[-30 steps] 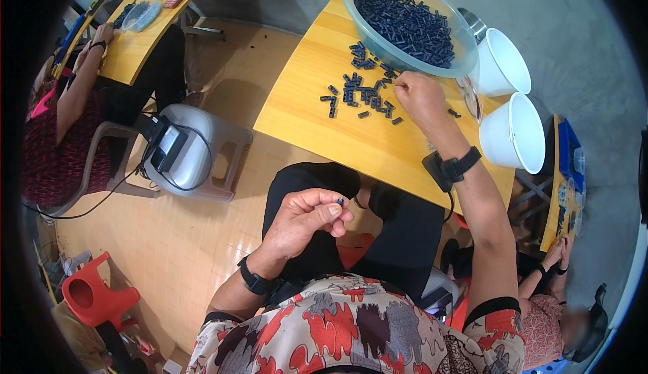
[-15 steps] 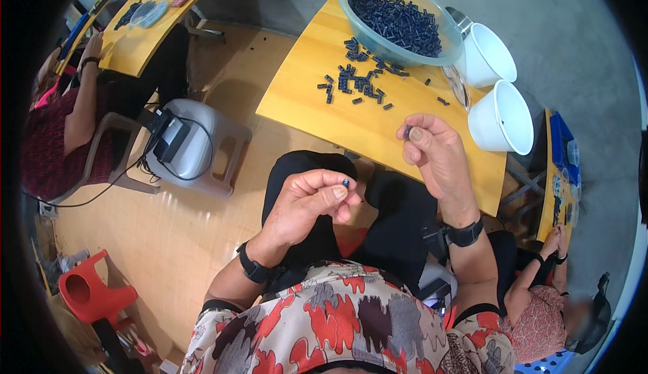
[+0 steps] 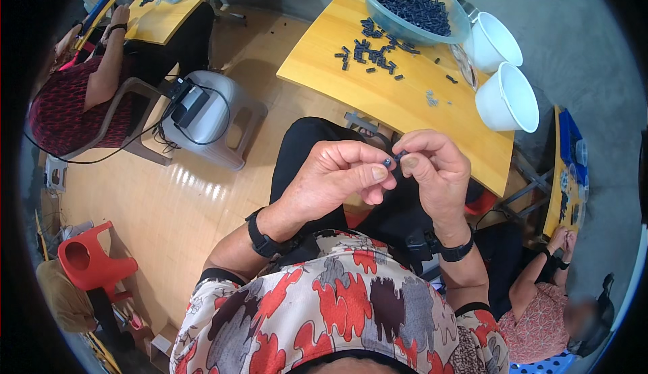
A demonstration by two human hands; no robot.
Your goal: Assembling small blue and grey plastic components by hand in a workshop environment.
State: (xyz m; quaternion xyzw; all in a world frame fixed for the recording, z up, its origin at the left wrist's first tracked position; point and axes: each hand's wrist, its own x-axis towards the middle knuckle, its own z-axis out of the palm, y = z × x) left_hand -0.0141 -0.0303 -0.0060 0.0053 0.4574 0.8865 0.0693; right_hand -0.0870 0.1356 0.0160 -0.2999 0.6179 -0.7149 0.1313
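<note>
Above my lap, my left hand (image 3: 331, 180) pinches a small dark part (image 3: 387, 162) with a bluish end between thumb and forefinger. Close against it, my right hand (image 3: 440, 175) is closed on another small dark part (image 3: 400, 154). The two parts are nearly tip to tip; whether they touch I cannot tell. Beyond my hands, a loose pile of small dark plastic parts (image 3: 371, 53) lies on the yellow table (image 3: 317, 64). A translucent basin (image 3: 381, 24) full of the same parts stands behind it. Small pale bits (image 3: 431, 97) lie nearer the table's front edge.
Two white buckets (image 3: 496, 43) (image 3: 507, 97) stand at the table's right. To my left are a grey stool (image 3: 212, 114) with a black box and cables, and a red stool (image 3: 101, 259). One person (image 3: 81, 111) sits at the left table, another (image 3: 536, 313) at the right.
My hands have come together: the left moved right and slightly up, the right moved down toward it. The small pale bits on the table now show where my right hand was.
</note>
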